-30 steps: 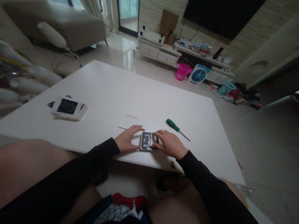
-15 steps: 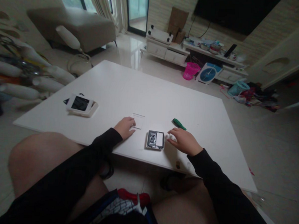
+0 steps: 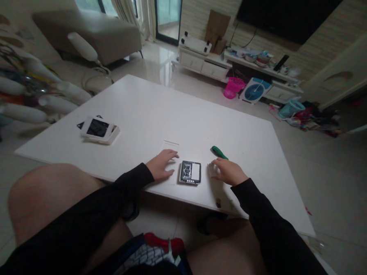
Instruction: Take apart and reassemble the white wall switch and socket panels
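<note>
A small square device with a black-framed top, white sides and a white panel on its right half lies near the table's front edge. Just left of it is my left hand, fingers spread and holding nothing. Beyond those fingers a clear square plate lies flat, partly covered by the hand. To the device's right, my right hand pinches a thin, pale see-through piece at its fingertips; its full shape is unclear. A green-handled tool, perhaps a screwdriver, rests behind this hand, its far part hidden.
On the white table, a white box with a dark-centred white frame on top sits at the left. A small dark and brownish object lies by the front edge. My knees are close under the table.
My left hand has moved right, off the clear plate and toward the device. The right hand has drawn slightly right, and the thin see-through piece now shows at its fingertips.
</note>
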A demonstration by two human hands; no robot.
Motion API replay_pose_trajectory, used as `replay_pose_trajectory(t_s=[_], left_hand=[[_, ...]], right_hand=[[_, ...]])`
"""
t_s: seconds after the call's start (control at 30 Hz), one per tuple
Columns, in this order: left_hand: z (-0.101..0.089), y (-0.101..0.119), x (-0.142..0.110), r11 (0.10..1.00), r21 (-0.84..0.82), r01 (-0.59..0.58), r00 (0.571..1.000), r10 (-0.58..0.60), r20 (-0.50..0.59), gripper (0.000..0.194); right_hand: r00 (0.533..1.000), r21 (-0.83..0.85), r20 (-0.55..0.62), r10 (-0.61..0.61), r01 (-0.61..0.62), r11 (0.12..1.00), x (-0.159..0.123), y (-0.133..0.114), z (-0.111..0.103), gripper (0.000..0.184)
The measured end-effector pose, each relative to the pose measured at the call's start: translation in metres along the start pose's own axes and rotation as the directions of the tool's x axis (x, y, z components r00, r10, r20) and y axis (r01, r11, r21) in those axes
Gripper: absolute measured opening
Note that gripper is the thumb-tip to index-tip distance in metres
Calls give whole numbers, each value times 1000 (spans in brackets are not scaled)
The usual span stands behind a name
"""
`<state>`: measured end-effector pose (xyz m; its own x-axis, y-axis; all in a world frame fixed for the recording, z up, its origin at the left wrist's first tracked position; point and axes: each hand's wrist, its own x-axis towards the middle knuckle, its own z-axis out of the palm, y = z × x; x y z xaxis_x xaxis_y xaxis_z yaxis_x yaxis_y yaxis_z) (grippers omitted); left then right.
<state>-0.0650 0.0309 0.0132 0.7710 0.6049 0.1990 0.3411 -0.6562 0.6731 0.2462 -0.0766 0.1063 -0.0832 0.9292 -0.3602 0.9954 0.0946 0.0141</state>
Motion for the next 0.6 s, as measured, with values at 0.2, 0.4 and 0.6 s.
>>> replay_pose_trajectory(t_s=[0.2, 0.4, 0.6], left_hand=[[21, 11, -3, 980, -197, -16, 997, 29, 64, 96], [32, 17, -2, 976, -218, -13, 999, 23, 46, 90], [41, 28, -4, 975, -220, -16, 999, 25, 36, 91]], right_hand=[[998, -64, 29, -64, 66, 996, 7, -10, 3, 31], [998, -109, 5, -64, 64, 992, 12, -17, 8, 22], [990, -71, -136, -23, 13, 997, 8, -13, -8, 29]])
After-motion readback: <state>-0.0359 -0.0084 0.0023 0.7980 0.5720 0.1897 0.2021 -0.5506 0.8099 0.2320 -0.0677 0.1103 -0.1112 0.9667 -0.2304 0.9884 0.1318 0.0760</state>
